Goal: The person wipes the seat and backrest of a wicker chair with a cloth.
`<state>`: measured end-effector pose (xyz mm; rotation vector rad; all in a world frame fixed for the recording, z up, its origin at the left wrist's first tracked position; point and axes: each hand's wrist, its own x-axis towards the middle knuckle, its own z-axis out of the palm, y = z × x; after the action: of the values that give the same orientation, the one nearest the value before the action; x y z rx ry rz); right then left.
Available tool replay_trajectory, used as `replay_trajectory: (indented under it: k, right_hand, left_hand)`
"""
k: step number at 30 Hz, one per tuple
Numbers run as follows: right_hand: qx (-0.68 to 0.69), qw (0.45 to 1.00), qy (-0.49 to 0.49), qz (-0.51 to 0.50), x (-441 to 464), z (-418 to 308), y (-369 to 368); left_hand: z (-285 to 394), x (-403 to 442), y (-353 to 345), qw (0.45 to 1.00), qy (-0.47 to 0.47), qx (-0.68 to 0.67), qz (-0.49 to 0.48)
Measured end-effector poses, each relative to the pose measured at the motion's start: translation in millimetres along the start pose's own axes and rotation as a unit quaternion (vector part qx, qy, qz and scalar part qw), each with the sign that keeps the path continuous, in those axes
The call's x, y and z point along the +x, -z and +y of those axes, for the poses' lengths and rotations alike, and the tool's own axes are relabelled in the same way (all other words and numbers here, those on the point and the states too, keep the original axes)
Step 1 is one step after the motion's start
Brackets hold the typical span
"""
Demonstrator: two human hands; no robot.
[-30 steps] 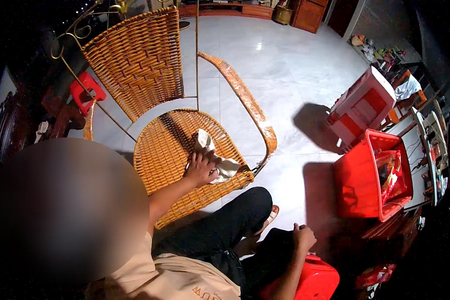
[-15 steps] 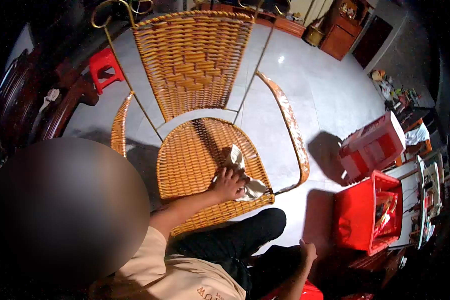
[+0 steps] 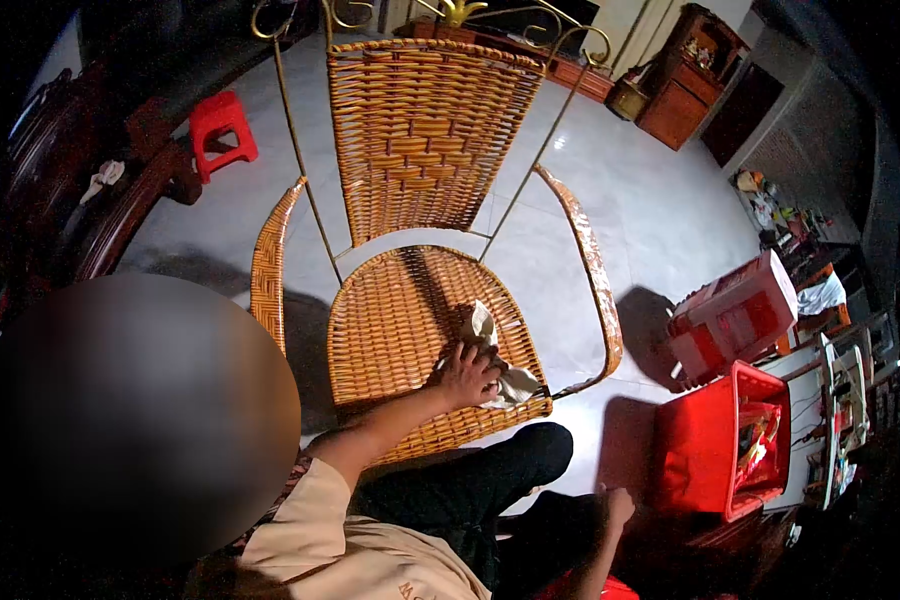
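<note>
A woven rattan armchair [image 3: 410,300] stands in front of me, with a curved seat, a tall backrest [image 3: 430,140] and metal rods at its sides. My left hand [image 3: 470,378] presses a crumpled pale cloth [image 3: 515,388] onto the right front part of the seat, fingers bent over it. Part of the cloth is covered by the hand. Over my dark-trousered knee, at the lower right, rests my right hand [image 3: 618,508]. It is apart from the chair, and its fingers are too dark and hidden to make out.
To the right are a red plastic basket [image 3: 685,450] with packets inside and a red-and-white box [image 3: 735,320]. A red stool [image 3: 222,135] stands at the back left near dark carved wooden furniture [image 3: 120,230]. A brown cabinet [image 3: 682,95] is at the far wall. A blurred round patch covers the lower left.
The view has shifted, so the chair appears farther right and slightly lower. My left hand stays on the cloth at nearly the same part of the seat. My right hand remains by the knee.
</note>
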<state>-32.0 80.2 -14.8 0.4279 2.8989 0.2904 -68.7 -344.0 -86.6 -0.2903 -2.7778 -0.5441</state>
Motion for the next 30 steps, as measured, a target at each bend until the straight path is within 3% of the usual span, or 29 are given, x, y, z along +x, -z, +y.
replay_trajectory:
  k: [4,7,9,10,13,15,17,18,20,22,23,25,26,30]
  right_hand:
    - [0.003,0.999,-0.046,0.006,-20.0,11.8,-1.6]
    - [0.123,0.989,-0.078,-0.034,-17.5,22.0,-11.9]
    - [0.125,0.989,-0.061,-0.046,-20.5,26.7,-11.0]
    - [0.125,0.99,-0.045,-0.051,-23.5,26.0,-7.1]
    - [0.146,0.987,-0.052,-0.037,-21.3,16.0,1.3]
    - [0.146,0.989,-0.026,0.024,-16.9,16.4,-15.9]
    - [0.15,0.988,-0.022,0.002,-23.1,2.7,7.1]
    - [0.152,0.988,-0.019,-0.015,-25.7,-4.8,18.1]
    - [0.155,0.988,-0.002,0.0,-24.2,-6.9,17.3]
    - [0.145,0.989,-0.026,-0.008,-20.1,-8.0,12.5]
    - [0.145,0.989,-0.029,-0.01,-19.0,-7.1,11.9]
    - [0.159,0.986,-0.046,-0.02,-18.2,-4.9,12.1]
    - [0.158,0.986,-0.047,-0.023,-19.3,-3.9,13.3]
    - [0.169,0.984,-0.058,-0.013,-20.6,-1.7,19.9]
  left_hand:
    - [0.8,2.6,3.8,0.996,0.029,-0.006,-0.084]
    - [2.8,8.2,12.7,0.991,0.039,-0.01,-0.129]
    - [-0.4,-2.2,-2.6,1.0,0.003,0.01,0.012]
    - [-0.7,-1.7,-1.6,1.0,0.0,0.013,0.006]
    - [1.6,10.1,15.4,0.987,0.051,0.024,-0.152]
    - [2.3,21.3,37.3,0.982,0.057,0.017,-0.182]
    - [-16.6,28.7,29.3,0.983,0.049,0.016,-0.174]
    - [-12.3,35.6,55.5,0.974,0.064,0.033,-0.216]
    - [-38.4,34.2,67.9,0.982,0.049,0.081,-0.161]
    - [-66.5,34.3,73.2,0.975,0.153,0.124,-0.098]
    - [-81.2,32.2,78.5,0.973,0.217,0.082,-0.017]
    - [-112.9,22.8,90.5,0.954,0.255,0.131,0.092]
    - [-128.2,18.3,91.1,0.94,0.229,0.222,0.119]
    - [-148.9,27.8,73.7,0.915,0.269,0.239,0.185]
